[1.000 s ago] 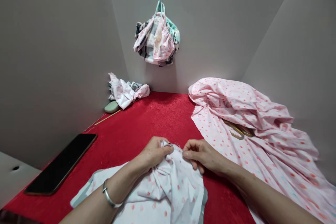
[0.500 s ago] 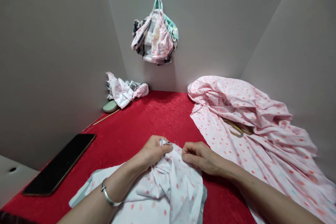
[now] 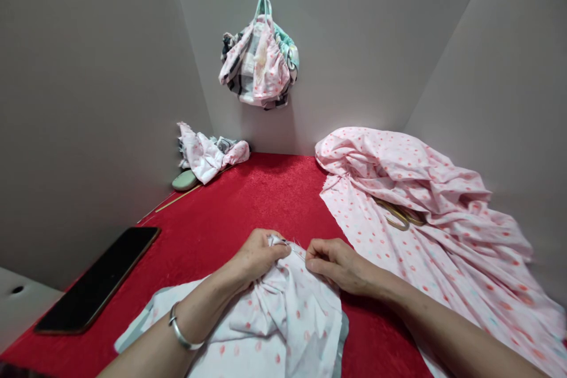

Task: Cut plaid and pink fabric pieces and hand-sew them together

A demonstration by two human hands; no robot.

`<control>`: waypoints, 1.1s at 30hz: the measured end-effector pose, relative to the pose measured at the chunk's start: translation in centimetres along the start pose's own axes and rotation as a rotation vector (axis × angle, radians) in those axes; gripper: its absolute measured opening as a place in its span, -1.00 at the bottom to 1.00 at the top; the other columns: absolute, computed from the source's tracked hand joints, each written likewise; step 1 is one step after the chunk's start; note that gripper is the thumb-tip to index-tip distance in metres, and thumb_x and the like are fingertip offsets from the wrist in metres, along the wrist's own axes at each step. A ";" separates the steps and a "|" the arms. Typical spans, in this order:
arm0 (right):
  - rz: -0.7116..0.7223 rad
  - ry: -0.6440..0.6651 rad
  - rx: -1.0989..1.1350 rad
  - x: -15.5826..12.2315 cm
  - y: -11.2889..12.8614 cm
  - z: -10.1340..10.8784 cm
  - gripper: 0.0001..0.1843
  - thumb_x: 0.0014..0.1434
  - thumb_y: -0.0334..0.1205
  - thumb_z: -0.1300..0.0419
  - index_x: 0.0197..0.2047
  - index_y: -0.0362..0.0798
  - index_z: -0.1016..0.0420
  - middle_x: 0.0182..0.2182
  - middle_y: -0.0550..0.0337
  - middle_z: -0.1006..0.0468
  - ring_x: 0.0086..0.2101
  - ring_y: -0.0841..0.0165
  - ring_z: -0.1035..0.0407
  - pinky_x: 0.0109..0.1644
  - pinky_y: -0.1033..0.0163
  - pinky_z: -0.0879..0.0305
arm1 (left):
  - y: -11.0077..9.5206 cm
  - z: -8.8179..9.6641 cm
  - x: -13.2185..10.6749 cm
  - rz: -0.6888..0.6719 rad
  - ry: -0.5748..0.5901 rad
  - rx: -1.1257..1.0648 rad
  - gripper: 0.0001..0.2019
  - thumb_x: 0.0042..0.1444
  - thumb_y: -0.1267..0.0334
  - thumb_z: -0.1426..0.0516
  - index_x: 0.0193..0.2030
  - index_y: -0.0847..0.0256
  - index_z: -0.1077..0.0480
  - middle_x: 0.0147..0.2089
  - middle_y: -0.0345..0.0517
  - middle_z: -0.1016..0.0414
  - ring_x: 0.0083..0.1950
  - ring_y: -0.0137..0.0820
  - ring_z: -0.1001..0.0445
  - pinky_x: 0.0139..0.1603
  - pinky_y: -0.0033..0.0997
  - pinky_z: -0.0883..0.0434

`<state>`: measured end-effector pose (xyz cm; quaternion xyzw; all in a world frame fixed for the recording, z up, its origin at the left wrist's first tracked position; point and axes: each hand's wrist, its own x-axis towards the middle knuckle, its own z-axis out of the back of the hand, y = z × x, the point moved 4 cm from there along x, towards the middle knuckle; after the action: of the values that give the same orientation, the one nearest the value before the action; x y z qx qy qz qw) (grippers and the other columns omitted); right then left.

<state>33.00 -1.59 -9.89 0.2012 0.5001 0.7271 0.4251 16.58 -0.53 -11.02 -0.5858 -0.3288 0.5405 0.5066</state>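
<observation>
A white cloth piece with pink dots (image 3: 283,319) lies bunched on the red table cover (image 3: 248,201) in front of me. My left hand (image 3: 259,257) is closed on a gathered fold at the cloth's top edge; a metal bangle sits on that wrist. My right hand (image 3: 336,263) pinches the same edge just to the right, fingers pressed together. A thin needle or pin seems to run between the two hands, too small to be sure.
A large pink dotted fabric (image 3: 425,218) is heaped at the right, with gold scissors (image 3: 401,215) lying on it. A dark phone (image 3: 95,286) lies at the left edge. Fabric scraps (image 3: 208,156) sit at the back corner and a cloth bundle (image 3: 259,62) hangs above.
My right hand has shifted slightly left along the cloth edge, closer to the left hand. The left hand keeps its grip.
</observation>
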 end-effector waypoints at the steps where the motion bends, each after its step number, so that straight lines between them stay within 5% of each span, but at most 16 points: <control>1: 0.000 0.000 -0.003 0.0 0.0 0.0 -0.89 0.09 -0.29 -0.08 -0.46 -0.08 -0.30 -0.63 0.35 -0.24 -0.61 0.50 -0.10 -0.56 0.39 0.02 | 0.1 0.0 0.0 -0.001 0.000 -0.001 -0.79 -0.21 0.18 -0.22 -0.51 0.28 -0.37 -0.64 -0.32 -0.24 -0.61 -0.56 -0.14 -0.56 -0.53 -0.06; 33: 0.088 -0.103 -0.005 0.3 -0.9 -0.2 -0.89 0.12 -0.30 -0.07 -0.43 -0.10 -0.34 -0.59 0.33 -0.26 -0.56 0.51 -0.11 -0.52 0.39 0.00 | -0.2 0.1 -0.1 -0.005 -0.017 -0.067 -0.75 -0.25 0.21 -0.26 -0.43 0.33 -0.41 -0.60 -0.27 -0.34 -0.58 -0.54 -0.23 -0.53 -0.53 -0.14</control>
<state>33.04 -1.35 -10.83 0.2591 0.4666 0.7351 0.4182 16.48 -0.52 -10.76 -0.5970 -0.3523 0.5330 0.4852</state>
